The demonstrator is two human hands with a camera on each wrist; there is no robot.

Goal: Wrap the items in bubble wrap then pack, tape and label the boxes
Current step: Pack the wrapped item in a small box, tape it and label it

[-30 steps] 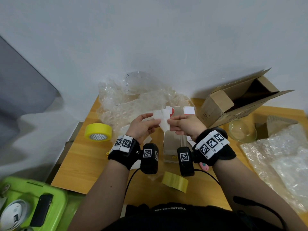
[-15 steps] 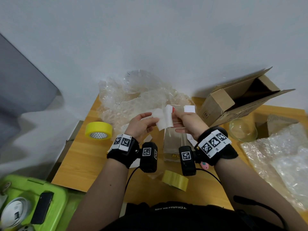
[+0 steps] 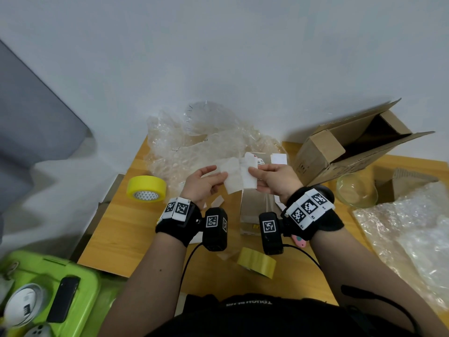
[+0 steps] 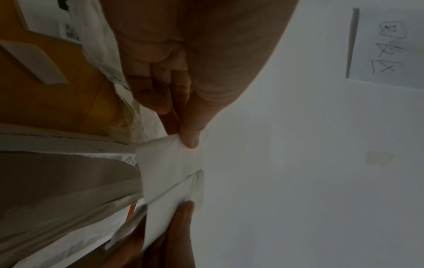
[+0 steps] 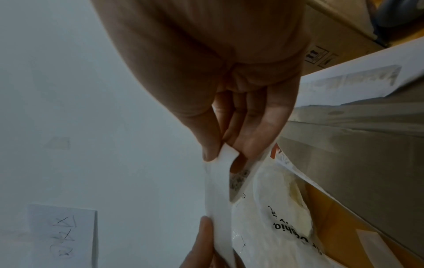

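Observation:
A white label sheet hangs in the air above a small taped cardboard box on the wooden table. My left hand pinches the sheet's left piece between thumb and fingers. My right hand pinches the right piece. In the left wrist view the thumb clamps a corner of the label. From the right wrist, the label runs as a strip between both hands, parted into two layers near my right fingers. An open cardboard box lies tipped at the back right.
Bubble wrap is heaped at the back; more bubble wrap lies at the right. A yellow tape roll stands left, another tape roll near me. A glass bowl sits beside the open box. A green bin is lower left.
Both hands have risen a little and drawn slightly apart. The white sheet between them has spread wider, its two pieces now side by side.

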